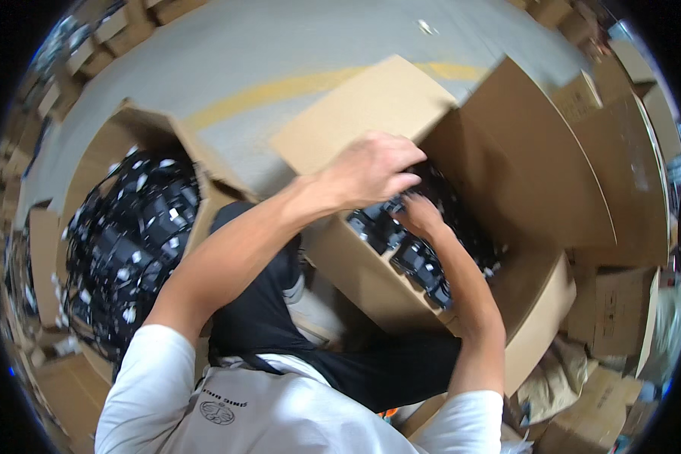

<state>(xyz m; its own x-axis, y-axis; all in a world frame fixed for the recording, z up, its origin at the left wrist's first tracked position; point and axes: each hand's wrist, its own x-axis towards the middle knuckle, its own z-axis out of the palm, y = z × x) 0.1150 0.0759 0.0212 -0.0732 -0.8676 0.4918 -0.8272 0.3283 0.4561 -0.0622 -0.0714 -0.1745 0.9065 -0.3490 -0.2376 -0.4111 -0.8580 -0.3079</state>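
Note:
In front of me on the right stands an open cardboard box holding black devices in rows and a tangle of black cables. Above its far left edge is my left hand, fingers curled inward and slightly blurred; anything in its grasp is hidden. My right hand reaches down inside, just below the left one. Its bent fingers are at the black devices near the box's left wall, and what they grip cannot be made out.
To my left, another open cardboard box is heaped with black cabled devices with white ends. Raised flaps stand along the right box's far side. More cartons and a plastic bag lie at right. A yellow line crosses the grey floor.

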